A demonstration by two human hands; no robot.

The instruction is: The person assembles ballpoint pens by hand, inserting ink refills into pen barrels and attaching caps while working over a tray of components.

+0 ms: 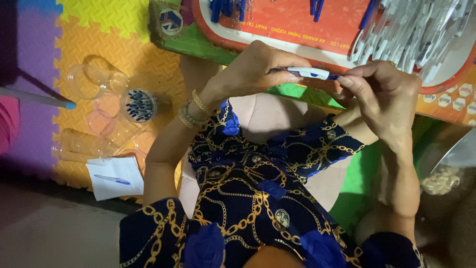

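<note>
Pen [311, 73] white with blue ends, by the tray; tray [277, 42] red-orange, pale rim, holding blue pen parts [225, 8] and white barrels [421, 34]; dress [258, 198] below tray navy with gold chain print and blue flowers; mat [106, 44] left of tray in yellow, orange, purple squares; cup [139, 105] on mat clear, blue caps inside; paper [115, 177] white with a blue pen; bracelets [194, 110] gold and pale beads

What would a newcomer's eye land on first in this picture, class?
First, the left hand and right hand gripping a white and blue plastic pen at centre. Behind them sits a red oval tray piled with white pen barrels. At left, clear plastic cups stand on bright foam mats.
</note>
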